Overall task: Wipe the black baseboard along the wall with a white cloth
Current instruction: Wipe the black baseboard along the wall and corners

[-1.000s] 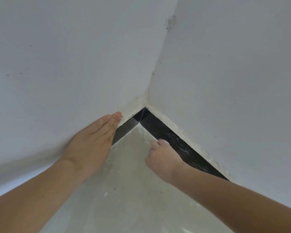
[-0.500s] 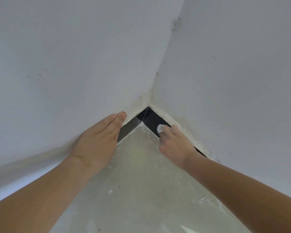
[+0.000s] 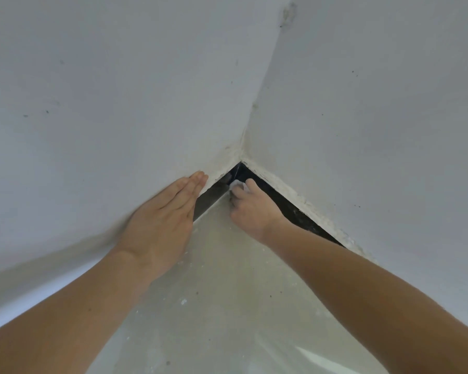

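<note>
1. Moved since the earlier frame: left hand [image 3: 162, 225] keeps its place, flat with fingers straight on the wall [image 3: 92, 130] just left of the corner [image 3: 241, 161]. Right hand [image 3: 251, 209] has slid along the baseboard [image 3: 289, 209] up to the corner.
2. Right hand pinches the cloth [image 3: 237, 184], bunched small and pressed on the baseboard just beside the corner.
3. Step, as judged: finishing the run right of the corner. The next move likely calls for turning the cloth onto the run left of the corner and shifting the left hand clear.
4. Count: two hands, one cloth, two baseboard runs.
</note>
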Demonstrator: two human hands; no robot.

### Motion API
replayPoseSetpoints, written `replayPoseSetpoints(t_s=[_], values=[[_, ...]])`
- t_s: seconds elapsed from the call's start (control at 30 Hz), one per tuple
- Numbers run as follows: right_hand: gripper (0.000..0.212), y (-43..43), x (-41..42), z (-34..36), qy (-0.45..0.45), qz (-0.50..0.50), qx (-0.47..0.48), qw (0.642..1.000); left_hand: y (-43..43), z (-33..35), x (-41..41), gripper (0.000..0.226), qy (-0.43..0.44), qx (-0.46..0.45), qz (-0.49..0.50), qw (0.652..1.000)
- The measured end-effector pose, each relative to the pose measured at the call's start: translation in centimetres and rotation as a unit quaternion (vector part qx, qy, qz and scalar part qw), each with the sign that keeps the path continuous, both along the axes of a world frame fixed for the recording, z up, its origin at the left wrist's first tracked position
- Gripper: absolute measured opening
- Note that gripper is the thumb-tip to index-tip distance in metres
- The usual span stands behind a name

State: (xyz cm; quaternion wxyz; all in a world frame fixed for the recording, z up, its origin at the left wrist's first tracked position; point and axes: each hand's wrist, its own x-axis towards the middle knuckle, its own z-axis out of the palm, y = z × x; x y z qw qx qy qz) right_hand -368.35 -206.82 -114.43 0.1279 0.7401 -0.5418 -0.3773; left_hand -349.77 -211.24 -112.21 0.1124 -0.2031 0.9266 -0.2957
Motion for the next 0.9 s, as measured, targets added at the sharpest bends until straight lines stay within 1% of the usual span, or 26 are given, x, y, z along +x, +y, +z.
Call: replayPoseSetpoints(t_s=[0.07,0.13,0.3,0.47,0.57,0.7,0.8,0.9], values=[[0.025,-0.2,-0.5,-0.8,0.039,0.006,0.003,0.999,0.0,0.1,0.1,0.06,-0.001,0.006,0.007,1.0],[0.027,0.3,-0.5,-1.6,0.056,-0.005,0.0,0.998,0.2,0.5,0.0,0.06,-0.016,0.022,0.017,0.999],[0.023,2.4,-0.7,-1.5,0.027,-0.039,0.008,0.999,0.3,1.1,0.1,0.06,-0.04,0.041,0.022,0.998],[0.016,5.5,-1.6,-0.6,0.021,-0.065,0.033,0.997,0.4,1.5,0.2,0.062,-0.046,0.041,0.037,0.997],[0.016,7.8,-2.4,-0.3,0.009,-0.081,0.06,0.995,0.5,1.5,0.1,0.061,-0.045,0.043,0.045,0.997],[0.02,10.5,-3.3,0.0,0.002,-0.086,0.075,0.993,0.7,1.7,0.0,0.062,-0.026,0.061,0.059,0.996],[0.018,11.5,-3.1,0.0,-0.016,-0.126,0.1,0.987,0.8,1.8,0.1,0.063,-0.024,0.063,0.058,0.996],[0.019,11.8,-2.2,0.5,-0.039,-0.187,0.119,0.974,0.9,1.9,0.1,0.065,-0.026,0.069,0.063,0.995]])
